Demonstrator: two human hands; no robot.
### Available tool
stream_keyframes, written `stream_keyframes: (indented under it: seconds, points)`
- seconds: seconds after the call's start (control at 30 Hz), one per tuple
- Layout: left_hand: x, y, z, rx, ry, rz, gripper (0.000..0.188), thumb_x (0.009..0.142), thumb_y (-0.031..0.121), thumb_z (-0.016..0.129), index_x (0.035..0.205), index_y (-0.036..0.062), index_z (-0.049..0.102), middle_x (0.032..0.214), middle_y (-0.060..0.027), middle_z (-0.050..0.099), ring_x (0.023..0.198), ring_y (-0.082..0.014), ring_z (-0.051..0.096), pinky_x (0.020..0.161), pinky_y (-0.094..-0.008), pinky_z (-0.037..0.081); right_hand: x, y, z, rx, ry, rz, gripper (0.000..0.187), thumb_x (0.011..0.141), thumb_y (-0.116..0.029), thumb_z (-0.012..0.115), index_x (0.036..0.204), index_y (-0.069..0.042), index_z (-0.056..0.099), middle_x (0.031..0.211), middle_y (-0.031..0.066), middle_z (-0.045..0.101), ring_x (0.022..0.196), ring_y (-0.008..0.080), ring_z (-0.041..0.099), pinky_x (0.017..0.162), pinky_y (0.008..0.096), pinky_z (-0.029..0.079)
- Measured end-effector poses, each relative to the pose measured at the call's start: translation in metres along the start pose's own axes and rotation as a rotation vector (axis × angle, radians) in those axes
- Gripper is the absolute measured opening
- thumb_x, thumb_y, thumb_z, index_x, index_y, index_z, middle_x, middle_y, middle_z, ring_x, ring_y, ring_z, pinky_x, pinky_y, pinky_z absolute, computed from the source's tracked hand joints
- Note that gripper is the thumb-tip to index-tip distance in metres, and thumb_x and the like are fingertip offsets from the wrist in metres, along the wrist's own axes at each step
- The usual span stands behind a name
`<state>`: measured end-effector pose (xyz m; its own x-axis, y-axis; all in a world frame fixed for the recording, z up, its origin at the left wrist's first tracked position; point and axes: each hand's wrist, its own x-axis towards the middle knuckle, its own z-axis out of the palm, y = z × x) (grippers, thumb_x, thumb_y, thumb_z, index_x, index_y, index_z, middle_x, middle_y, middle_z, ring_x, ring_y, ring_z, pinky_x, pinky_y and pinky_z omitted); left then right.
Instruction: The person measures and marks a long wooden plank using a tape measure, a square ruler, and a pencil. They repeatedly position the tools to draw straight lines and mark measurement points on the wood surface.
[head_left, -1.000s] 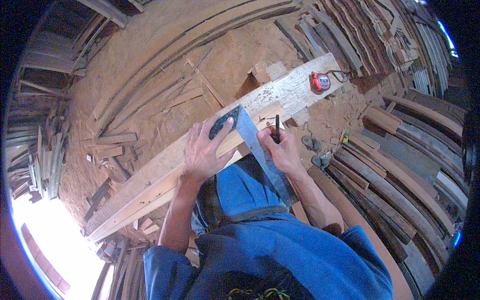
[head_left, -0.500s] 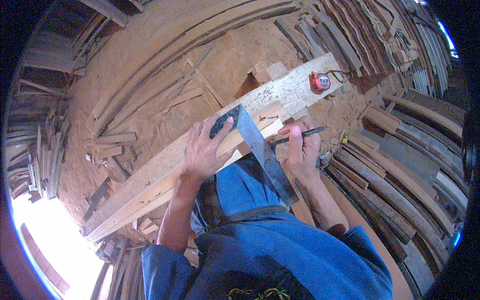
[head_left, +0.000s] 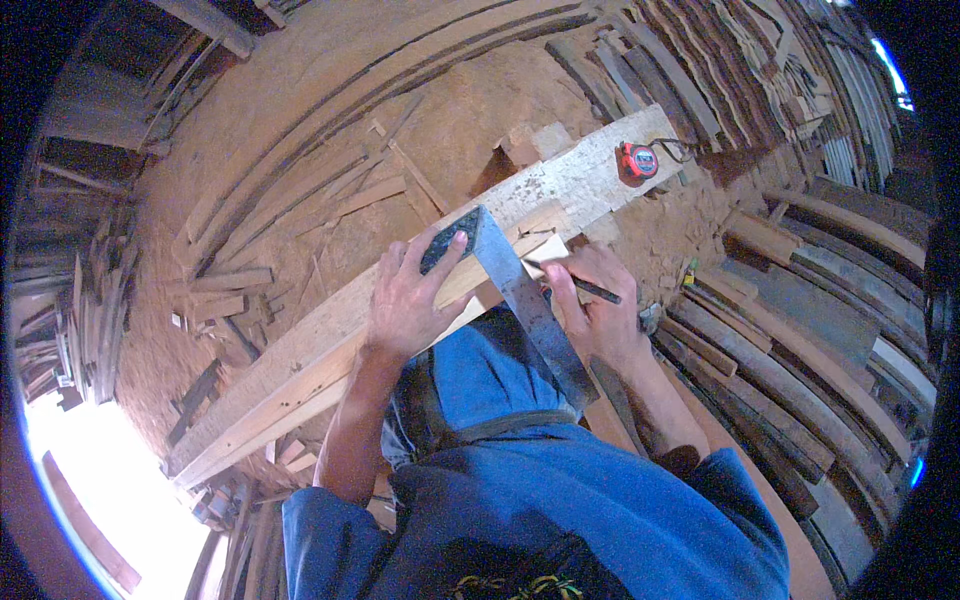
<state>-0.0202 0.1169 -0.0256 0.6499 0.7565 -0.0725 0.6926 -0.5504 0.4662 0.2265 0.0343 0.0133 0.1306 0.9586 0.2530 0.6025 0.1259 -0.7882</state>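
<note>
A try square with a dark stock and a broad metal blade (head_left: 535, 318) lies across a pale wooden batten (head_left: 300, 390). My left hand (head_left: 402, 305) grips the stock and the batten's edge, thumb below and fingers over the top. The blade slants down toward my lap, past the batten's near side. Beside it, my right hand (head_left: 607, 312) is closed round a dark pencil (head_left: 598, 291), whose tip meets the pale wood by the blade's right edge. Under the batten runs a thick, worn plank (head_left: 590, 160).
A red tape measure (head_left: 637, 160) rests on the plank's far right end. Offcuts (head_left: 220, 300) and long strips lie on the sawdust-covered floor (head_left: 320, 180). Stacked boards (head_left: 800, 330) fill the right side, and more timber (head_left: 90, 290) leans at the left.
My right hand has moved left toward the blade, and the pencil has swung so its tip now touches the wood. My left hand and the try square have stayed in place.
</note>
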Motion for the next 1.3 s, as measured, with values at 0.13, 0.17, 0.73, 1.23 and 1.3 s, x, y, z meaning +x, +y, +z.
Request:
stream_keyframes:
  seconds: [0.13,0.17,0.73,1.23,1.3]
  points:
    - [0.000,0.000,0.002,0.015,0.005,0.009,0.077,0.080,0.037,0.084,0.150,0.0239,0.055,0.149,-0.0165,0.049,0.134,-0.0421,0.048,0.115,-0.0537,0.040,0.010,0.000,0.018,0.072,0.100,0.037,0.010,0.095,-0.010,0.070,0.093,-0.001,0.075,0.087,0.0131,0.074,0.080,0.0323,0.069,0.075,0.0406,0.053]
    - [0.000,0.000,0.001,0.007,0.000,0.010,0.077,0.080,0.037,0.084,0.150,0.0238,0.055,0.149,-0.0166,0.049,0.134,-0.0417,0.048,0.115,-0.0536,0.040,0.011,0.001,0.021,0.081,0.084,0.090,0.009,0.094,-0.009,0.070,0.092,-0.002,0.076,0.091,0.0133,0.076,0.084,0.0341,0.072,0.079,0.0414,0.055]
    - [-0.002,0.005,0.000,-0.008,0.137,-0.081,0.074,0.071,0.037,0.091,0.137,0.0174,0.064,0.130,-0.0176,0.057,0.117,-0.0389,0.060,0.098,-0.0512,0.053,-0.026,0.018,0.048,0.435,-0.217,0.731,0.025,0.103,-0.027,0.067,0.102,-0.002,0.072,0.083,-0.0025,0.066,0.076,0.0063,0.057,0.068,0.0266,0.046]
    - [-0.001,0.000,-0.002,-0.061,0.156,0.017,0.074,0.070,0.033,0.091,0.138,0.0166,0.065,0.136,-0.0154,0.058,0.122,-0.0378,0.059,0.101,-0.0492,0.052,-0.023,0.022,0.059,0.445,-0.116,0.777,0.020,0.098,-0.022,0.072,0.095,-0.003,0.071,0.081,-0.0024,0.066,0.072,0.0064,0.057,0.064,0.0256,0.045]
    - [-0.001,0.000,-0.002,-0.056,0.150,0.013,0.073,0.071,0.033,0.090,0.137,0.0165,0.065,0.136,-0.0156,0.058,0.122,-0.0379,0.059,0.101,-0.0492,0.051,-0.022,0.022,0.059,0.400,-0.139,0.806,0.019,0.098,-0.022,0.072,0.094,-0.003,0.071,0.080,-0.0030,0.066,0.070,0.0059,0.056,0.063,0.0254,0.044]
